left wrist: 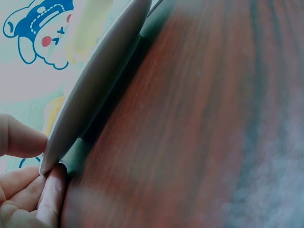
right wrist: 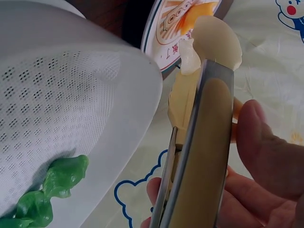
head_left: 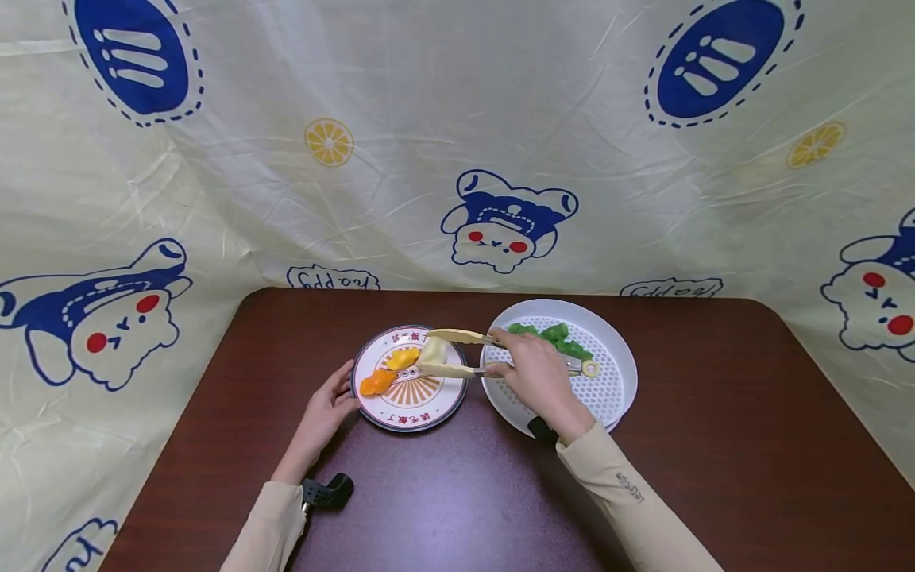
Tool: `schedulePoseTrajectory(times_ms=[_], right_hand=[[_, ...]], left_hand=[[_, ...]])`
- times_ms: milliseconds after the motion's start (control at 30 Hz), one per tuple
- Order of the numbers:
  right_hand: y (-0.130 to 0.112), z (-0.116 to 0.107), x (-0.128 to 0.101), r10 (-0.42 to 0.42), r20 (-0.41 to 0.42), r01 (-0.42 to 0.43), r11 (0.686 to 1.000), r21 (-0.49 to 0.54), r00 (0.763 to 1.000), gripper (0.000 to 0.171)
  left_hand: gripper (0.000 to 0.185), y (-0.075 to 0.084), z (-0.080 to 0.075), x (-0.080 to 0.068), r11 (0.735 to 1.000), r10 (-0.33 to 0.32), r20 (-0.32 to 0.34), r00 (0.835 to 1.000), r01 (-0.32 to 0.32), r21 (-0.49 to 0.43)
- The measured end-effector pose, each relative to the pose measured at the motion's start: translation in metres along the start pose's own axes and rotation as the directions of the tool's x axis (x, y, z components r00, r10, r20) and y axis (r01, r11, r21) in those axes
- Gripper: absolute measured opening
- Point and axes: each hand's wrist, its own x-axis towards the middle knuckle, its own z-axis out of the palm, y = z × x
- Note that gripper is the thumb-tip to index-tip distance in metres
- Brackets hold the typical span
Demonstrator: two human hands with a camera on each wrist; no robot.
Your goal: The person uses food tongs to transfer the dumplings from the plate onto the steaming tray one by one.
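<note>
Two hands share this step: the right hand (head_left: 538, 373) squeezes a pair of tongs (head_left: 457, 353), whose tips pinch a pale piece of food (head_left: 434, 350) just over the far side of the patterned plate (head_left: 379, 405), near the middle of the tabletop (head_left: 715, 445). To do it well, I would keep the squeeze steady until the piece sits low over a bare part of the plate, beside the orange and yellow pieces (head_left: 386, 372), then ease the tongs apart gently. The left hand (head_left: 330, 407) steadies the plate's near-left rim, fingertips (left wrist: 52, 190) touching its edge, thumb above. Green pieces (head_left: 554, 338) lie in the white perforated tray (head_left: 615, 389) just right of the plate
</note>
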Motion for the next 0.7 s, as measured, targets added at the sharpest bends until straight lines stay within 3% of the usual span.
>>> schedulePoseTrajectory(times_ms=[267, 700], right_hand=[[0.007, -0.011, -0.017, 0.033, 0.009, -0.034, 0.996, 0.079, 0.999, 0.055], [0.036, -0.034, -0.051, 0.061, -0.075, -0.053, 0.994, 0.100, 0.995, 0.053]], left_hand=[[0.065, 0.000, 0.000, 0.000, 1.000, -0.001, -0.001, 1.000, 0.001, -0.007], [0.064, 0.002, 0.001, -0.002, 1.000, -0.008, 0.007, 1.000, 0.008, -0.008]])
